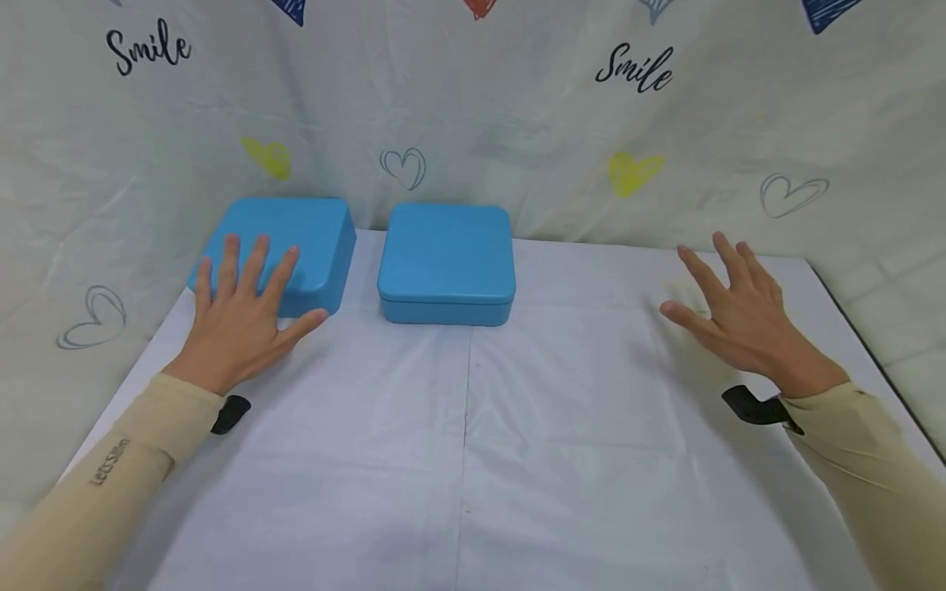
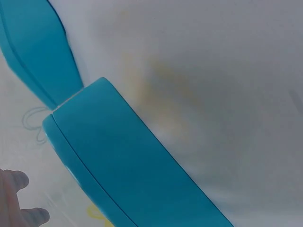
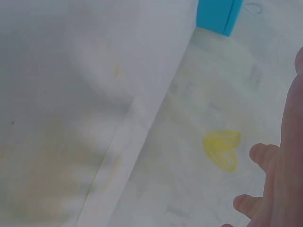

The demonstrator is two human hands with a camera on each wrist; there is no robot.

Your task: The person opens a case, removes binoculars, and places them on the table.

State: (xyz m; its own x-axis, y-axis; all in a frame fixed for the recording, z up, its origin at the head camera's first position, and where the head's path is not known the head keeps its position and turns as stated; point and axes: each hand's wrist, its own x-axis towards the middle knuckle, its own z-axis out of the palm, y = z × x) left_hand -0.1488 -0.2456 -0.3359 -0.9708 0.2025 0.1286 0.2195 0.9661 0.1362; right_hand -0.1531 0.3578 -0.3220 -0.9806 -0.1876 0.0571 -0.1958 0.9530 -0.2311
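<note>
Two closed blue boxes with rounded corners are side by side at the far part of the white table. My left hand [image 1: 240, 324] is spread with straight fingers in front of and over the left blue box [image 1: 314, 234], holding nothing; whether it touches the lid is unclear. Just right of it is the other blue box [image 1: 447, 254], its lid on, with neither hand on it. My right hand [image 1: 750, 324] hovers over the table's right side, fingers extended, nothing in it. The left wrist view catches a large part of one blue box [image 2: 113, 151] and fingertips [image 2: 35, 216].
The table [image 1: 576, 427] has a white cover with a crease down its middle. Behind it hangs a pale cloth [image 1: 517, 98] printed with hearts, pennants and the word "Smile". Beige sleeves [image 1: 111, 484] cover both forearms, and a black strap [image 1: 754, 406] is at the right wrist.
</note>
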